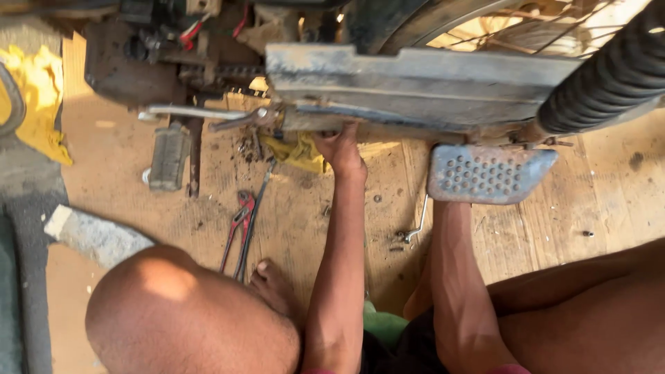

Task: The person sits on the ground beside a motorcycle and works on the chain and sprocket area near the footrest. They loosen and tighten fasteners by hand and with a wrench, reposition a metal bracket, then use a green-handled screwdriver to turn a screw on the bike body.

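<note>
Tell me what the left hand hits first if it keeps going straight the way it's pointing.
The left hand points up toward the motorcycle's underside and seems to be touching the lower edge of the grey chain cover already. Going further, it would press into that metal, with the yellow rag just beside it. Depth is uncertain.

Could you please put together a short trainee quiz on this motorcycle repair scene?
1. True or false: the left hand reaches up under the grey chain cover.
2. Which tool lies on the floor beside the left knee? A) hammer B) red-handled pliers C) saw
3. Fill in: the right forearm passes behind the metal ____, so the right hand is hidden.

Key: 1 true; 2 B; 3 footrest
</note>
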